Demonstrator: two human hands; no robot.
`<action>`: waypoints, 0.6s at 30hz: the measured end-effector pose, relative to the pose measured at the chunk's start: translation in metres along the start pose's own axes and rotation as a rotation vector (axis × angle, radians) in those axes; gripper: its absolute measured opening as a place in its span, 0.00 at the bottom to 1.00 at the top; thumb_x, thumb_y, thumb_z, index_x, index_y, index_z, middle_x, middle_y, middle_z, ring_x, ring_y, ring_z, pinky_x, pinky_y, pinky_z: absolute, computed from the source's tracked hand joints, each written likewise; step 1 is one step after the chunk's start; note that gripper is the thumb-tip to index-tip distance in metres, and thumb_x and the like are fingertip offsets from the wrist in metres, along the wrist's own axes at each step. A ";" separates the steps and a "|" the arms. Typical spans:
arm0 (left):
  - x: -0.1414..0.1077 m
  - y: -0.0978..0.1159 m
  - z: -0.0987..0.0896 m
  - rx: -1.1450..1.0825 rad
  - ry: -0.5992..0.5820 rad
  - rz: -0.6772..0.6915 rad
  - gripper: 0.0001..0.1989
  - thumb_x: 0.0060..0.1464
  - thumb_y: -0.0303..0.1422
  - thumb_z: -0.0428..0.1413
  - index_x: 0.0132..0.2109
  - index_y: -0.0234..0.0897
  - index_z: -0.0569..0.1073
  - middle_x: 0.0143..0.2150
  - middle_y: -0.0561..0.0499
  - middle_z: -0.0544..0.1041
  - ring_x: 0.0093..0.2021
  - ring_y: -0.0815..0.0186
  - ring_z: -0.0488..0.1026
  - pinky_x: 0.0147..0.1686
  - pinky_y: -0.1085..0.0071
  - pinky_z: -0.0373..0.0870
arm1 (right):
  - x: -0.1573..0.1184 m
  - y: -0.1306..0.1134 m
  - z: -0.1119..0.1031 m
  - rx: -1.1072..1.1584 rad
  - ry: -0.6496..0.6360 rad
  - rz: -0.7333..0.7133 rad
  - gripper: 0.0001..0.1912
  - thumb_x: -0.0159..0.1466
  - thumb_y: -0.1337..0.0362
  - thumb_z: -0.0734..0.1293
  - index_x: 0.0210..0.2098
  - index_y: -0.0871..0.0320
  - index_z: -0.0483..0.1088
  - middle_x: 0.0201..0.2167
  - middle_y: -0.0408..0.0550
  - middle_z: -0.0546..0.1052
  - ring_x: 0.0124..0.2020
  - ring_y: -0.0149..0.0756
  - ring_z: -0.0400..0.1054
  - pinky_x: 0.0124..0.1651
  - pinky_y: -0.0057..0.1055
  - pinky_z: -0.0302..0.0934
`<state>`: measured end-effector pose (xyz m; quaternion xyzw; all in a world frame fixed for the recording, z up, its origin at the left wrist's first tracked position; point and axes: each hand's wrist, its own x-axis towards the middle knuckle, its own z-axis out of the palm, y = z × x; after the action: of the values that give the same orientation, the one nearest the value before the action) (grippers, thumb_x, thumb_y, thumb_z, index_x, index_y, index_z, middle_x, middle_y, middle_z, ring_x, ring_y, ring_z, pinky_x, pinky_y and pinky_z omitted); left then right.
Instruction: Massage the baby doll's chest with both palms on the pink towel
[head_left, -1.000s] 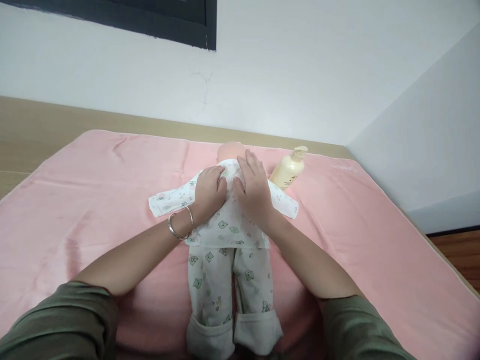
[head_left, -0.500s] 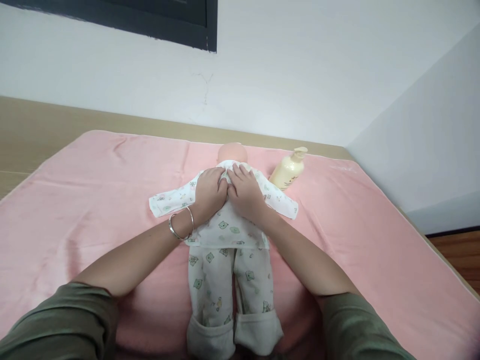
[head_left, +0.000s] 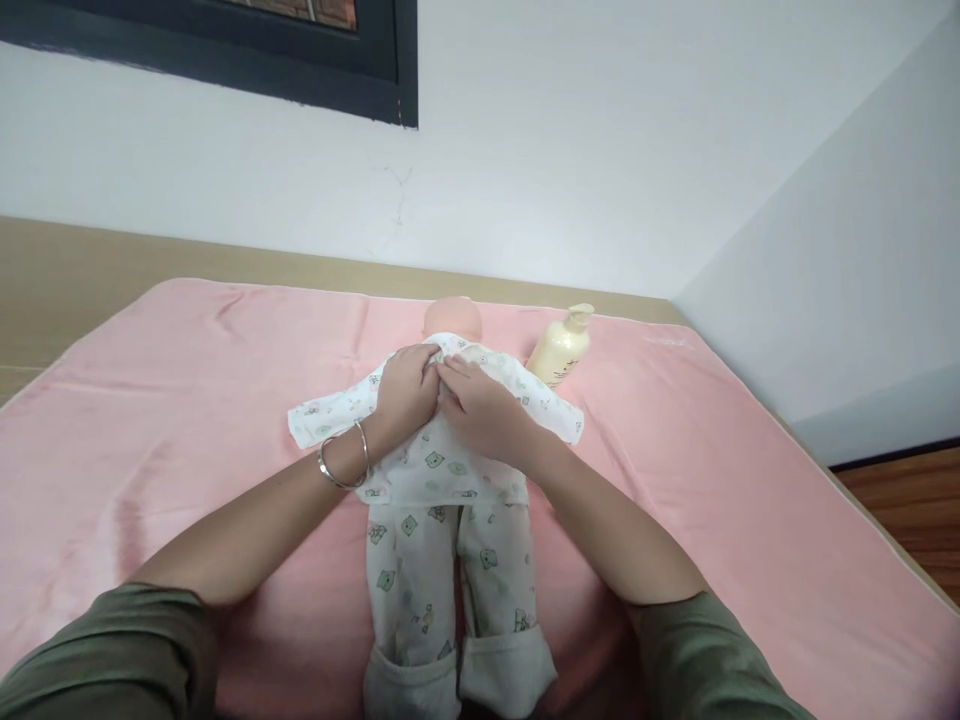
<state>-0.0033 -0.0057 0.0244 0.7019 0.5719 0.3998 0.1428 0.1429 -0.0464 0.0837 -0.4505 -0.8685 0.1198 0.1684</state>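
Observation:
A baby doll [head_left: 452, 318] lies stretched out in a white printed shirt [head_left: 442, 475] and matching trousers [head_left: 491, 570] with turned-up cuffs. My left hand [head_left: 409, 385], a silver bangle at its wrist, rests on the upper front of the shirt with its fingers curled in on the fabric. Against it, my right hand [head_left: 480, 405] has its fingers pressed together, their tips meeting my left fingers just below the collar. Both hands appear to pinch the shirt there; the exact spot under the fingertips is hidden. The doll's sleeves spread out to either side.
A cream pump bottle [head_left: 559, 350] leans or lies beside the doll's right-hand sleeve. Under everything is a pink sheet [head_left: 225, 400] over a wooden surface [head_left: 75, 265]. Behind it rises a white wall [head_left: 540, 180] with a dark window frame [head_left: 300, 75].
My right hand's fingers, earlier spread flatter on the shirt, have drawn together and turned toward my left hand. The whole view has shifted slightly; the doll and bottle keep their places.

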 end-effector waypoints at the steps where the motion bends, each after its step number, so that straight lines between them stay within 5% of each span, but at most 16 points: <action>1: 0.001 0.004 -0.003 -0.039 0.003 -0.028 0.22 0.55 0.34 0.46 0.51 0.35 0.77 0.53 0.40 0.80 0.56 0.50 0.74 0.60 0.51 0.69 | -0.004 -0.003 -0.014 0.062 -0.047 -0.041 0.21 0.71 0.69 0.54 0.56 0.58 0.72 0.54 0.52 0.79 0.55 0.44 0.72 0.59 0.44 0.68; 4: 0.000 0.025 -0.016 -0.177 0.042 -0.080 0.22 0.54 0.35 0.48 0.52 0.36 0.77 0.56 0.42 0.79 0.59 0.51 0.73 0.63 0.51 0.68 | -0.017 -0.004 -0.056 0.203 -0.032 -0.092 0.21 0.71 0.66 0.54 0.57 0.50 0.72 0.51 0.44 0.80 0.51 0.39 0.74 0.54 0.40 0.71; 8: 0.000 0.074 -0.022 -0.427 -0.015 -0.091 0.21 0.55 0.35 0.50 0.53 0.38 0.77 0.58 0.46 0.79 0.62 0.54 0.71 0.66 0.54 0.66 | -0.031 0.019 -0.094 0.145 0.335 0.071 0.26 0.70 0.61 0.56 0.66 0.50 0.65 0.65 0.44 0.72 0.67 0.43 0.64 0.67 0.45 0.62; 12: 0.020 0.124 -0.002 -0.936 -0.211 -0.195 0.19 0.62 0.38 0.50 0.54 0.36 0.76 0.63 0.43 0.75 0.65 0.57 0.70 0.68 0.60 0.63 | -0.029 0.060 -0.109 -0.032 0.621 0.371 0.30 0.70 0.61 0.52 0.70 0.59 0.58 0.70 0.53 0.65 0.70 0.46 0.60 0.68 0.48 0.60; 15: 0.049 0.150 0.022 -1.286 -0.286 -0.555 0.24 0.66 0.39 0.46 0.64 0.34 0.67 0.72 0.40 0.63 0.71 0.58 0.63 0.68 0.63 0.62 | -0.017 0.088 -0.104 -0.128 0.613 0.483 0.31 0.69 0.62 0.52 0.69 0.66 0.57 0.70 0.60 0.64 0.70 0.47 0.58 0.68 0.46 0.58; 18: 0.074 0.164 0.038 -1.503 -0.311 -0.710 0.30 0.69 0.43 0.42 0.69 0.29 0.59 0.73 0.36 0.59 0.73 0.59 0.60 0.65 0.67 0.65 | -0.006 0.100 -0.090 -0.201 0.477 0.452 0.26 0.69 0.64 0.54 0.61 0.69 0.67 0.64 0.65 0.70 0.67 0.50 0.62 0.69 0.48 0.55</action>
<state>0.1390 0.0220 0.1371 0.2458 0.3142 0.5040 0.7661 0.2566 0.0108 0.1292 -0.6613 -0.6904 -0.0410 0.2906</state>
